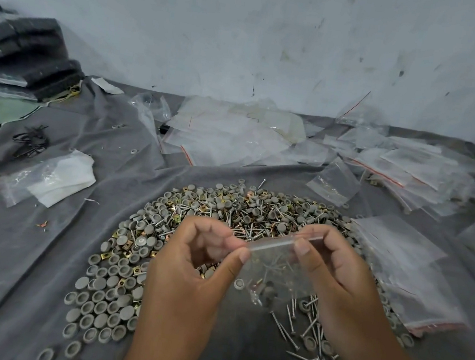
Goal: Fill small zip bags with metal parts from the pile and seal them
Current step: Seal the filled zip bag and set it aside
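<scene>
A small clear zip bag (275, 268) hangs between both hands above the pile, with nails, a brass clip and grey caps inside it. My left hand (191, 266) pinches the bag's top strip at its left end between thumb and forefinger. My right hand (335, 268) pinches the same strip at its right end. Beneath them spreads the pile of parts (226, 217): grey round caps, brass square clips and steel nails on a grey cloth (54, 247).
A stack of empty zip bags (406, 270) lies right of the pile. More loose bags (235, 132) cover the back of the cloth near the wall. A bag with white paper (50, 179) lies left. Black packets (23, 51) are stacked far left.
</scene>
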`<action>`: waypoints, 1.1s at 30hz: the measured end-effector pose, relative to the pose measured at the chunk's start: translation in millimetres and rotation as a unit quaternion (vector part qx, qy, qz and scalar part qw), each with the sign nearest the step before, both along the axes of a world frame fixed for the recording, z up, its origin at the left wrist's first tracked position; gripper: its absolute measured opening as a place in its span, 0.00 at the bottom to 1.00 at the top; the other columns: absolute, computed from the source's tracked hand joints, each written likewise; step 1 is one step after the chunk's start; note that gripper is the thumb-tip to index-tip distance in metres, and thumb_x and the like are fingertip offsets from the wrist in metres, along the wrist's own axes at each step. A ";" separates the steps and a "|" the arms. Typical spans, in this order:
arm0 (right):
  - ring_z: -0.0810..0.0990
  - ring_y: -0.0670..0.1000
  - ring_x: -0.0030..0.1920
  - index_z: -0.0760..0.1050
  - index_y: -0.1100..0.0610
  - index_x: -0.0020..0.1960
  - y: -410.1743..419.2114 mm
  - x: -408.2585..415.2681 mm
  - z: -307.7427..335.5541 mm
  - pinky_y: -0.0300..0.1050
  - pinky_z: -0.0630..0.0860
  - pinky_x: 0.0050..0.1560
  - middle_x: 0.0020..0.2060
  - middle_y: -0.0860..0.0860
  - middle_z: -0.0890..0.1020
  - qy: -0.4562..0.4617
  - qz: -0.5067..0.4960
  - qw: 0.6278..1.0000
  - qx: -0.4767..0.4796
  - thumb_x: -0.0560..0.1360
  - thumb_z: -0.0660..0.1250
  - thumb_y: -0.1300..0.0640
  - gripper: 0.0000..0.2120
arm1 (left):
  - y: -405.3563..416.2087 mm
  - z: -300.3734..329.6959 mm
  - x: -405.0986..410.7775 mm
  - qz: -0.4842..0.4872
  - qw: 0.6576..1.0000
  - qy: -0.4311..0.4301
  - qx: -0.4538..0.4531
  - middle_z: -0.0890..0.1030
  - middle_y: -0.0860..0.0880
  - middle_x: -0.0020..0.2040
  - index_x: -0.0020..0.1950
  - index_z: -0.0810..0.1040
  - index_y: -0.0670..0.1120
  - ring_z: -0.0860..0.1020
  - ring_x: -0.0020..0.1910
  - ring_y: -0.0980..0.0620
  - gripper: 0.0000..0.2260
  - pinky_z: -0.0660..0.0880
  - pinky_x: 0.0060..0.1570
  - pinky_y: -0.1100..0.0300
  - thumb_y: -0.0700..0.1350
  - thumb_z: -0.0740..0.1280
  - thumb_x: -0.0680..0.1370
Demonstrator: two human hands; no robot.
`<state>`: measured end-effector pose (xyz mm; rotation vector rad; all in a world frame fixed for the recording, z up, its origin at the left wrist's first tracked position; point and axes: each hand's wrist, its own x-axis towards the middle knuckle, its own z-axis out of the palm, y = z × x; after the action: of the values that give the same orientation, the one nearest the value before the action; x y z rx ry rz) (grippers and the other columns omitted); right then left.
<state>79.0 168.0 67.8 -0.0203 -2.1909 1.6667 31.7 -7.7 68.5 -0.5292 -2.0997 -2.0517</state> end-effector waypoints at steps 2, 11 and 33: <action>0.82 0.44 0.41 0.78 0.42 0.50 2.0 0.1 -1.0 0.33 0.76 0.40 0.40 0.47 0.83 0.003 -0.009 1.000 -0.011 0.74 0.62 0.37 0.12 | -0.1 -0.9 -0.3 0.004 1.000 -0.001 -0.012 0.85 0.51 0.42 0.46 0.78 0.57 0.82 0.42 0.52 0.11 0.78 0.45 0.55 0.51 0.75 0.66; 0.81 0.50 0.42 0.78 0.43 0.51 5.6 0.4 1.0 0.34 0.77 0.42 0.41 0.48 0.83 -0.005 -0.001 1.000 -0.028 0.73 0.65 0.38 0.12 | 0.7 0.2 0.5 0.002 1.000 0.028 -0.004 0.82 0.51 0.42 0.44 0.73 0.56 0.76 0.39 0.50 0.09 0.76 0.46 0.50 0.46 0.73 0.73; 0.85 0.50 0.50 0.74 0.39 0.61 -6.1 0.3 3.5 0.44 0.82 0.51 0.47 0.51 0.86 0.020 0.036 0.995 -0.086 0.67 0.78 0.47 0.25 | 1.8 2.5 4.8 -0.033 0.999 0.030 0.001 0.83 0.50 0.45 0.45 0.74 0.58 0.81 0.47 0.50 0.09 0.79 0.47 0.43 0.55 0.72 0.69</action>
<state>79.4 161.9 71.3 0.0453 -2.0346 1.8749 36.5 -5.9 71.0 -0.6602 -2.0716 -2.0458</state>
